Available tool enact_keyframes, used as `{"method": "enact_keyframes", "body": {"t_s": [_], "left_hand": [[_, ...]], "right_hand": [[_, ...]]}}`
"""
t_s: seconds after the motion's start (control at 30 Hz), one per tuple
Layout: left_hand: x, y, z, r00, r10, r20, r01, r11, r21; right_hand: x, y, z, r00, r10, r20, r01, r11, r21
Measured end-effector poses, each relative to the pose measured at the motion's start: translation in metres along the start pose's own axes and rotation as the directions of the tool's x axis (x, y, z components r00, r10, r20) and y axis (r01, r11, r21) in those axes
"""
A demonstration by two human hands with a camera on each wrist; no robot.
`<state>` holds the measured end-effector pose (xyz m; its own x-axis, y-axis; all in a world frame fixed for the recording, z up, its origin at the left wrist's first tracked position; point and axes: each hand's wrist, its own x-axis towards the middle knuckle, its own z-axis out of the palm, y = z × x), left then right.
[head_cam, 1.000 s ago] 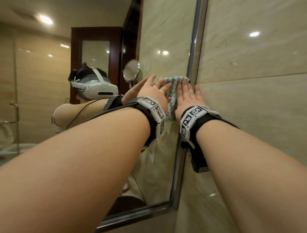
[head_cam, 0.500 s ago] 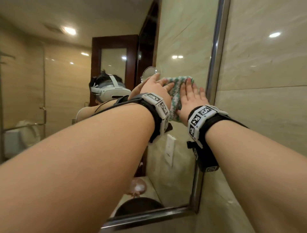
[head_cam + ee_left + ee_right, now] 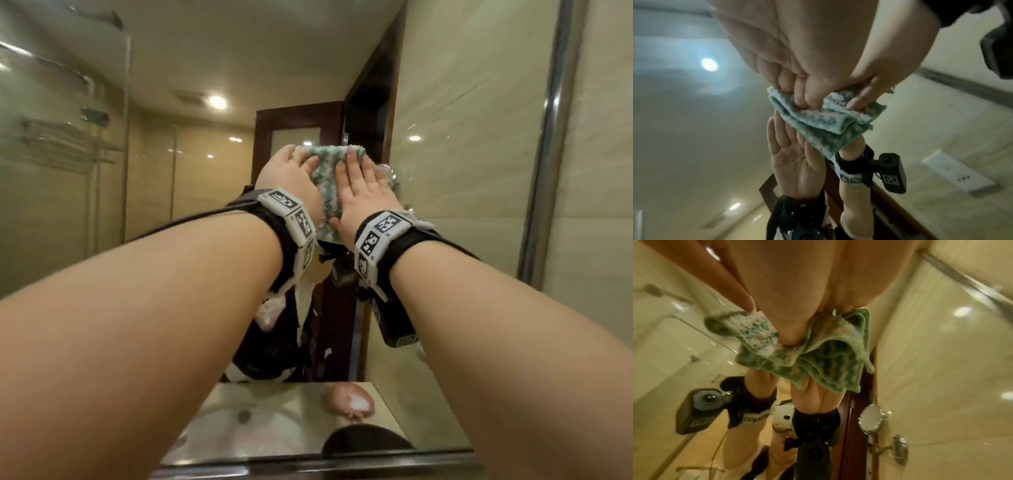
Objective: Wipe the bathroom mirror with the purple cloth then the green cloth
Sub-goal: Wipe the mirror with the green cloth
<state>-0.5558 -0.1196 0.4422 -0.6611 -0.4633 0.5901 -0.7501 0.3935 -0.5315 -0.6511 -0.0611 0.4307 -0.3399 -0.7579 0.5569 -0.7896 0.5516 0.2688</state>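
- The bathroom mirror [image 3: 445, 192] is taking up nearly the whole head view, its metal frame [image 3: 544, 192] running down the right edge and along the bottom — and the work is going on well in from that right edge, above the middle of the glass.
- The green cloth [image 3: 325, 178], folded into a thick pad, is lying flat on the glass between and under both hands, so this looks like the second wipe of the task.
- The left hand [image 3: 291, 181] is pressing the pad's left side; in the left wrist view its fingers [image 3: 807, 97] are curling into the folds and pinching them.
- The right hand [image 3: 363, 192] is laying straight fingers flat over the pad's right side — pressing, not grasping.
- To do this well: I'd be keeping both palms' weight even, moving in overlapping passes out to the frame, and holding the folds from opening.
- The small round shaving mirror [image 3: 871, 418] reflected nearby is only a reflection; no snag there.
- No purple cloth is showing.
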Motion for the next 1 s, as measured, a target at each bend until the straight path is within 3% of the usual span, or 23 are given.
{"method": "enact_keyframes", "body": {"t_s": [0.07,0.2,0.43,0.73,1.0], "left_hand": [[-0.009,-0.024,0.014,0.998,-0.059,0.014,0.059,0.998,-0.026],[-0.025,-0.067,0.036,0.998,-0.028,0.058,0.029,0.999,-0.021],[-0.032,-0.09,0.046,0.992,0.047,0.113,-0.064,0.986,0.152],[-0.016,-0.059,0.018,0.993,0.095,0.068,-0.106,0.977,0.186],[0.037,0.055,-0.043,0.975,0.224,0.018,-0.224,0.974,0.042]], "right_hand": [[0.005,-0.032,-0.008,1.0,-0.026,-0.011,0.027,0.999,0.023],[0.013,-0.076,-0.02,0.999,-0.047,-0.007,0.047,0.999,0.025],[0.018,-0.087,-0.021,1.0,-0.023,0.009,0.023,1.0,-0.009],[0.025,-0.032,-0.004,0.999,-0.013,-0.038,0.012,0.999,-0.044],[0.003,0.1,0.017,0.988,0.143,0.053,-0.134,0.979,-0.155]]}}
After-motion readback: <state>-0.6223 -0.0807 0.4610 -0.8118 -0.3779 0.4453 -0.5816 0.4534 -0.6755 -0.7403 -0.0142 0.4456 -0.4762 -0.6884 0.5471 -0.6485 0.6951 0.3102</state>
